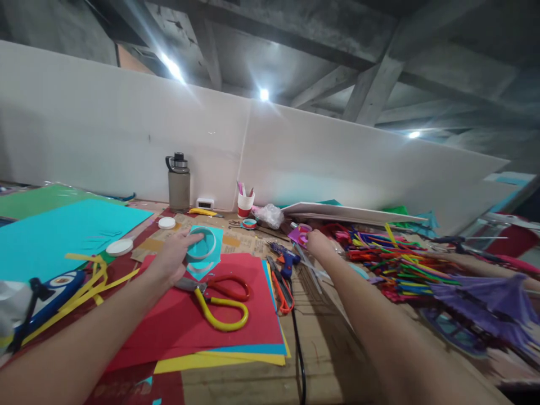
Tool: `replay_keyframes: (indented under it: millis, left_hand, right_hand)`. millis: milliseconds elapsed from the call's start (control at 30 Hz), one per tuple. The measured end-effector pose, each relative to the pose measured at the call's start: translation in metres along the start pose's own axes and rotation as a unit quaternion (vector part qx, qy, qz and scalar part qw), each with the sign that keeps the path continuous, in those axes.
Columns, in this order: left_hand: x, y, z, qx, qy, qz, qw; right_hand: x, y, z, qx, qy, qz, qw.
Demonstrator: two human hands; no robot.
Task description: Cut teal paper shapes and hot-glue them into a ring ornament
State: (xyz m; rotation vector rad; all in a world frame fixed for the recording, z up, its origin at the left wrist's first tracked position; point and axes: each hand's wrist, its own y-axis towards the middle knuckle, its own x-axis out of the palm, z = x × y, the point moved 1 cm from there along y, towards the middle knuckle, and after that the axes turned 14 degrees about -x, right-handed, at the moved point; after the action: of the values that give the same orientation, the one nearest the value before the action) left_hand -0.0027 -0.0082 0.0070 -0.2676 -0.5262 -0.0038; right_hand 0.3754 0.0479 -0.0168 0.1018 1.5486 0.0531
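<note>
My left hand point(172, 257) is closed on the edge of a pale ring point(213, 247), which looks like a tape roll. A turquoise paper piece point(217, 232) shows through and around it. Below them, large scissors point(228, 325) with red and yellow handles lie on a stack of red sheets point(169, 332). Out to the right, my right hand point(319, 246) reaches to a small purple piece point(298, 236) with a rounded pinkish item on it. Its fingertips are small and blurred, so a grip cannot be made out. A blue glue gun point(289, 259) lies left of that hand.
Pliers point(286, 298) with orange handles lie beside the sheets, near a black cable point(300, 354). Colourful pipe cleaners point(405, 264) and a purple model point(481, 304) fill the right. At the back stand a bottle point(179, 188) and a pen cup point(245, 203).
</note>
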Motion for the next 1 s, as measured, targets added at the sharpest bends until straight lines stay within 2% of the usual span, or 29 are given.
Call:
replay_keyframes:
  millis: [100,233,400,500,567,633,700,833,933,1000]
  left_hand:
    - [-0.004,0.004,0.003,0.015,0.051,-0.019,0.998]
    - [-0.011,0.011,0.009,0.024,0.039,-0.01,0.999]
    - [-0.016,0.012,0.026,0.07,-0.025,0.03,0.997]
    - [-0.017,0.012,0.037,0.08,-0.045,0.032,0.995]
    - [-0.019,0.013,0.045,0.096,-0.064,0.05,0.992]
    - [-0.022,0.014,0.052,0.126,-0.078,0.073,0.986]
    - [-0.025,0.015,0.059,0.153,-0.093,0.087,0.98]
    - [-0.034,0.017,0.066,0.175,-0.112,0.129,0.97]
    - [-0.035,0.019,0.063,0.146,-0.106,0.148,0.972]
    - [-0.033,0.019,0.059,0.123,-0.107,0.152,0.975]
  right_hand:
    - [0.007,0.006,0.002,0.002,-0.012,-0.024,1.0]
    - [0.007,0.005,0.003,0.001,-0.025,-0.012,1.0]
    - [-0.02,-0.01,0.007,-0.037,-0.038,0.04,0.998]
    - [-0.042,-0.027,-0.001,-0.069,-0.04,0.071,0.994]
    - [-0.052,-0.038,-0.02,-0.1,-0.032,0.089,0.99]
    - [-0.054,-0.048,-0.049,-0.174,0.0,0.118,0.978]
    - [-0.048,-0.054,-0.083,-0.243,0.035,0.113,0.963]
    - [-0.027,-0.055,-0.142,-0.294,0.054,0.081,0.951]
    - [-0.019,-0.053,-0.162,-0.296,0.052,0.057,0.952]
    - [-0.022,-0.052,-0.157,-0.287,0.046,0.058,0.955]
